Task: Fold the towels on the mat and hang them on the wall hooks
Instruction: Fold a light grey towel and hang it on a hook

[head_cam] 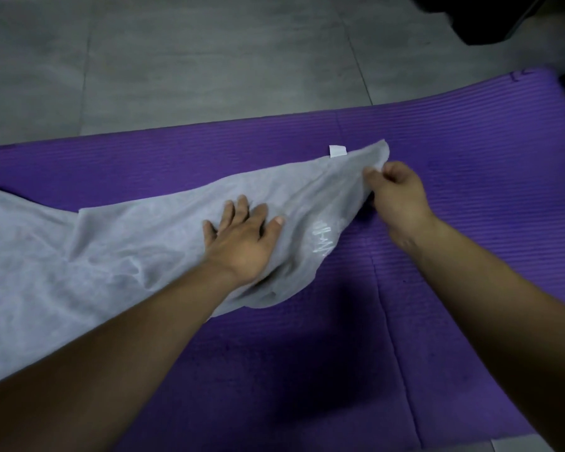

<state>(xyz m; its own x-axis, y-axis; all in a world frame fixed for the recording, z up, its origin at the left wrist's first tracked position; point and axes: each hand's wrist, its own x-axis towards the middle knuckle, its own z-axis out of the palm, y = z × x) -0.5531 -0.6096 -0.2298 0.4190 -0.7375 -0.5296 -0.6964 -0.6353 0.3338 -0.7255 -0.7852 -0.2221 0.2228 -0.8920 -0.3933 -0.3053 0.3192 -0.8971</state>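
While a pale grey towel (pixel 137 243) lay spread across a purple mat (pixel 470 197) on a grey tiled floor (pixel 209 60), both of the person's bare hands were on its right-hand end. The left hand (pixel 242 239) rested flat on the cloth, fingers straight and slightly fanned, pinning it to the mat. The right hand (pixel 395 194) sat just beyond it, fingers curled, pinching the towel's edge near a far corner and lifting that part a little off the mat. A small white tag (pixel 337 150) stuck out from the far edge close to that corner.

The towel's long axis ran left to right across the view, roughly along the mat, with most of the cloth stretching away to the person's left and passing under the left forearm. The gripped corner was the nearest end for the right hand, while the far left end ran out of view. Judging from this, folding had barely begun, and the coming move likely meant carrying the pinched end leftward over the pinned part.
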